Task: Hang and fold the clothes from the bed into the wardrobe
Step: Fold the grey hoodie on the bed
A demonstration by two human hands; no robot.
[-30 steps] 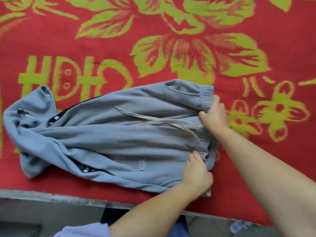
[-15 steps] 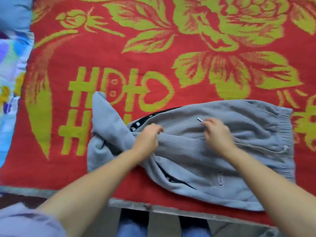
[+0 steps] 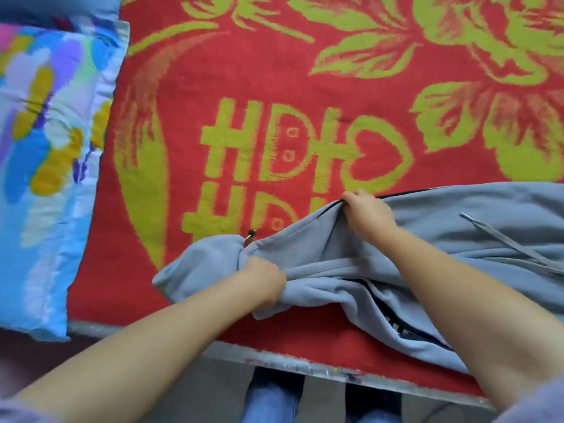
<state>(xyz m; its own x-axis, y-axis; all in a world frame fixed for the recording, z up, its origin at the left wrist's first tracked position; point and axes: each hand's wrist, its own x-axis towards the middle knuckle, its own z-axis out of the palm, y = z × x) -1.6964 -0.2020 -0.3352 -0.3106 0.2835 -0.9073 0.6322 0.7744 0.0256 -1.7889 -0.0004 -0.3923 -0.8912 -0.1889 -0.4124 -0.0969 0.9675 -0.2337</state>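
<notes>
A grey-blue pair of sweatpants (image 3: 476,227) with black side stripes and a pale drawstring (image 3: 506,242) lies across the red blanket (image 3: 244,87) near the bed's front edge. My left hand (image 3: 264,280) grips a bunched fold of the leg end at the pants' left side. My right hand (image 3: 367,213) pinches the upper edge of the fabric by the black stripe and lifts it a little. The waistband end runs out of view to the right.
A blue, flower-printed pillow (image 3: 45,148) lies at the left side of the bed. The bed's grey front rail (image 3: 305,364) runs below the pants, with my legs in jeans (image 3: 268,404) under it. Red blanket with green patterns fills the far side.
Both hands left the waistband and moved left along the pants to the leg end. They now grip the fabric there, and the leg is bunched and partly lifted.
</notes>
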